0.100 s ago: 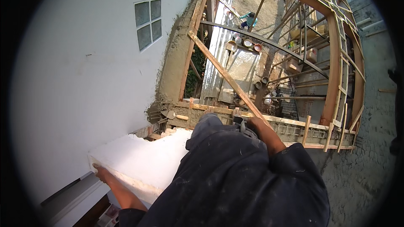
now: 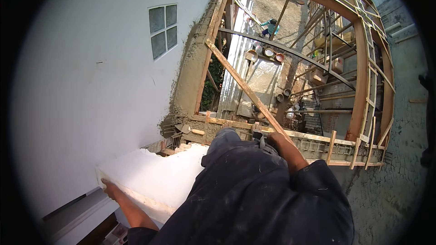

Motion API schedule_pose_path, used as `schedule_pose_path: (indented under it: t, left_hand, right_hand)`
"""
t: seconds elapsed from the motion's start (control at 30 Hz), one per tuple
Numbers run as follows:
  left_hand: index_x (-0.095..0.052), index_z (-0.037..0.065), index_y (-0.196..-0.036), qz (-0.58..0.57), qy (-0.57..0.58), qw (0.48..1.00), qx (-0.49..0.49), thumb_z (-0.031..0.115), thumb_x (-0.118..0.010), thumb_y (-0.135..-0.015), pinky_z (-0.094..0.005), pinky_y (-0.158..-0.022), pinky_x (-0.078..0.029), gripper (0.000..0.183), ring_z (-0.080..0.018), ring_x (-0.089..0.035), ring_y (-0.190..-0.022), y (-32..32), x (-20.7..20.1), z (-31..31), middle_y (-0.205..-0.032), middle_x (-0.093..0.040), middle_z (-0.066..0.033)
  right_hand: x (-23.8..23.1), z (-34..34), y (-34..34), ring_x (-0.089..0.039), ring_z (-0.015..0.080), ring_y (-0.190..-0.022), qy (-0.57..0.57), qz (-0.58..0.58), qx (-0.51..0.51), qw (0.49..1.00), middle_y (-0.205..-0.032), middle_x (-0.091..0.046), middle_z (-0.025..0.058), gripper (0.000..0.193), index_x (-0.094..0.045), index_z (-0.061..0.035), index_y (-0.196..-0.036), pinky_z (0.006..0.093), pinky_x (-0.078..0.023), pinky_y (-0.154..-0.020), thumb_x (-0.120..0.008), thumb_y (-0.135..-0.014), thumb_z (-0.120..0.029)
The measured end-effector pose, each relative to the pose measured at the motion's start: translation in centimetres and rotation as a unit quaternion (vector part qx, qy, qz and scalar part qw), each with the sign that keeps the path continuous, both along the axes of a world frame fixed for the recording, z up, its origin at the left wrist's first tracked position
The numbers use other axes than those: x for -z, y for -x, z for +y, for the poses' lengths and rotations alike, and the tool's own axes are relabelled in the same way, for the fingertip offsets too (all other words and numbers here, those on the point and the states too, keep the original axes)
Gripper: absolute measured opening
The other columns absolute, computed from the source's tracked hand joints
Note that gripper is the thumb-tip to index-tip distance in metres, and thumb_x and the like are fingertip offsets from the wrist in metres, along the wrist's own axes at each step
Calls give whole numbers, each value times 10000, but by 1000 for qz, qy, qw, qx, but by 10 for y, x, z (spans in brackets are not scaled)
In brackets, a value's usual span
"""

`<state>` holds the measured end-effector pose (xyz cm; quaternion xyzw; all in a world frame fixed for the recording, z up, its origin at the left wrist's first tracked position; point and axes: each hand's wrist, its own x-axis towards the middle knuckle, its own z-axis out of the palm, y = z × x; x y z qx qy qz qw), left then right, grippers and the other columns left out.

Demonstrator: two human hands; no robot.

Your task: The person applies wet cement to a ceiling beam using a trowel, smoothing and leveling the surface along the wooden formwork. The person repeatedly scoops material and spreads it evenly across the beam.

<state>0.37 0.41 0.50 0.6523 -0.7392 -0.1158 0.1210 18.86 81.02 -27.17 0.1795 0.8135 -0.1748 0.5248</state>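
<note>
At the lower left, my left hand (image 2: 110, 188) is closed over the edge of a broken-topped white ledge (image 2: 152, 174), with some fingers hidden. My right hand (image 2: 277, 140) is beside my dark clothing, close to the lower end of a slanting wooden plank (image 2: 247, 90). Its fingers are mostly hidden, so whether it holds anything does not show. A small dark object (image 2: 257, 135) is just left of that hand; its kind is unclear. Near the wall corner, a trowel (image 2: 183, 128) with a pale wooden handle lies on rough concrete, touched by neither hand.
A white wall (image 2: 91, 100) with a small window (image 2: 163, 31) rises on the left. Wooden formwork (image 2: 359, 81) frames a deep opening. Far below are a person (image 2: 271, 27), several buckets (image 2: 269, 51) and metal sheeting (image 2: 235, 59). Steel bars (image 2: 169, 129) protrude near the trowel.
The view has tilted slightly, so the frame and the ground below appear a little lower and farther right. Both hands keep their places.
</note>
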Motion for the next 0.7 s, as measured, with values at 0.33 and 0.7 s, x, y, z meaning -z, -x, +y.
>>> schedule_pose_path:
  t: [0.33, 0.7]
  left_hand:
    - [-407, 164, -1539, -22, 6, 1000, -10, 844, -375, -867, -611, -1148, -292, 957, -441, -441, -1385, 6, 0, 0, -1508, -474, -216]
    - [-394, 175, -1547, -32, 14, 999, -24, 894, -414, -814, -611, -1104, -319, 1027, -427, -431, -1380, 11, -2, 1, -1508, -459, -202]
  right_hand:
    - [-28, -10, 31, -637, 306, -1215, -3, -40, 4, 999, -1297, -675, 131, 354, -712, -141, -1217, 443, -525, -956, -524, -941, -259]
    - [-24, -9, 33, -647, 317, -1190, 29, 5, 11, 1000, -1255, -686, 141, 330, -718, -130, -1179, 445, -533, -934, -534, -931, -248]
